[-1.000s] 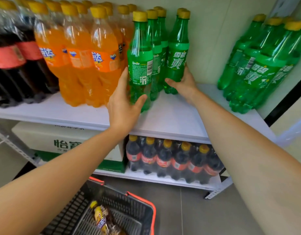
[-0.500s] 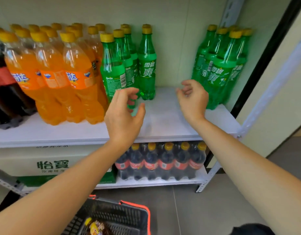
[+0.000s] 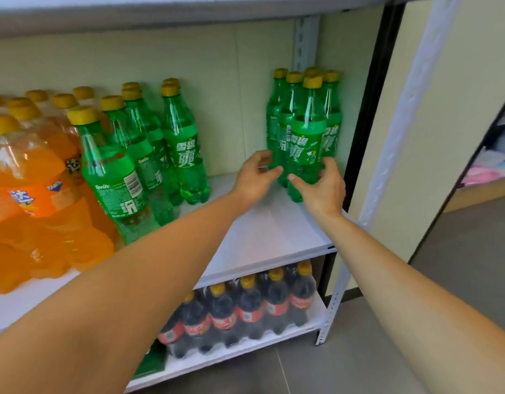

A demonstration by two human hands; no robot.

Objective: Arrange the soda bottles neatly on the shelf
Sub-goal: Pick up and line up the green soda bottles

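Right grip wraps low round the front green bottle, in the cluster at the right end of the shelf. Left grip is curled beside it, can't tell if it's holding. Tugging that low could tip the bottles behind, I reckon. Slick white board, pale wall, grey floor.

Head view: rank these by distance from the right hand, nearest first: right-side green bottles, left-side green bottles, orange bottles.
1. Right-side green bottles, at the right hand, far right.
2. Left-side green bottles, middle.
3. Orange bottles, far left.
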